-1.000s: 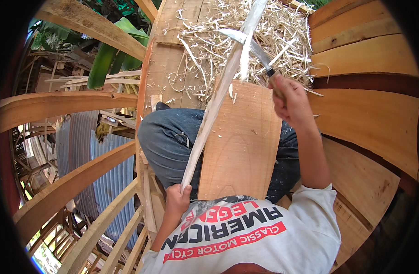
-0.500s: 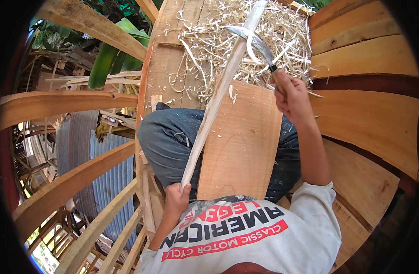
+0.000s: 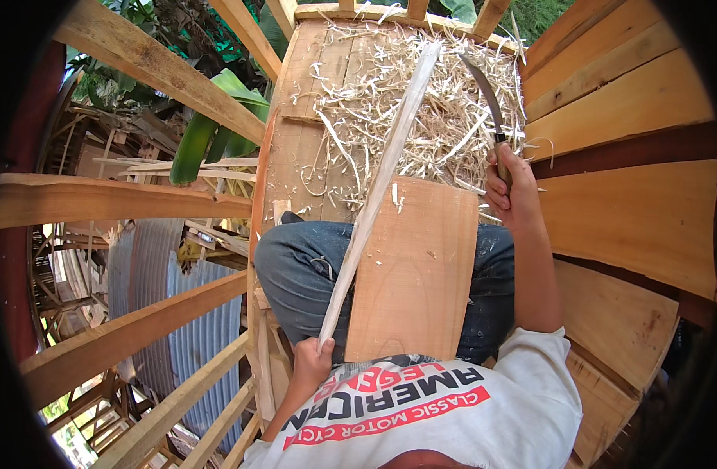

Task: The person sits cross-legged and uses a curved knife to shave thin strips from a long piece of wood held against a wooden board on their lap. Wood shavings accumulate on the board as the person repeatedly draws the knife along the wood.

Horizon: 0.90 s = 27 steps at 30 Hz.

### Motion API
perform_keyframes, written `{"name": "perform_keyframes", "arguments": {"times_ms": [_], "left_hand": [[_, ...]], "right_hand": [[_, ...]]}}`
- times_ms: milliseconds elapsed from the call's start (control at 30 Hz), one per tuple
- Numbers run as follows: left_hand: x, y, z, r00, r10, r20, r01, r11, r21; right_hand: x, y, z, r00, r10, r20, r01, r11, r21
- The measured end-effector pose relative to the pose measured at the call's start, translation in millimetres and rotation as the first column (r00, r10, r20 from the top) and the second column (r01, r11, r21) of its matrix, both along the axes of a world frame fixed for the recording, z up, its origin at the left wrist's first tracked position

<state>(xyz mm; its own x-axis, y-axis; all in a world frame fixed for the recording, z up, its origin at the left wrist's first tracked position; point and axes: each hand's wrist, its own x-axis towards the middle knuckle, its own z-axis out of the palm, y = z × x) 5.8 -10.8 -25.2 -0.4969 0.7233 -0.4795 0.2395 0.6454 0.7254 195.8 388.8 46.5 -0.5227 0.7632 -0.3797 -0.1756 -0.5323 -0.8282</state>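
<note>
My left hand (image 3: 312, 359) is closed around the near end of a long pale wooden stick (image 3: 372, 205). The stick slants away from me up to the right, along the left edge of a flat wooden board (image 3: 413, 273) lying across my lap. In my right hand (image 3: 512, 184) is the handle of a sickle (image 3: 487, 92) with a curved dark blade. The blade points away from me, its tip bending left, and stands apart from the stick on its right.
Curled wood shavings (image 3: 452, 117) cover much of the plank floor (image 3: 296, 172) ahead of me. Wooden railing slats (image 3: 132, 313) run along the left, with corrugated metal sheets (image 3: 202, 336) beyond. A plank wall (image 3: 632, 203) stands close on the right.
The sickle blade has come off the stick and swung to the right, now more upright. A curl of shaving at the blade is gone from there. My left hand keeps its hold.
</note>
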Motion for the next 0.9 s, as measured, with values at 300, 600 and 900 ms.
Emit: {"name": "perform_keyframes", "arguments": {"times_ms": [300, 600, 900], "left_hand": [[-3, -9, -12, 0.999, 0.002, 0.051, -0.004, 0.999, 0.04], [-12, -11, -10, 0.96, 0.065, 0.271, -0.067, 0.998, 0.0], [-9, -5, -8, 0.981, 0.008, 0.194, -0.003, 1.0, -0.023]], "right_hand": [[3, -39, -45, 0.983, -0.056, 0.173, -0.003, 0.946, 0.324], [-13, -50, -34, 0.845, -0.083, 0.529, -0.426, 0.494, 0.758], [-28, -23, -37, 0.623, -0.442, 0.645, -0.639, 0.188, 0.746]]}}
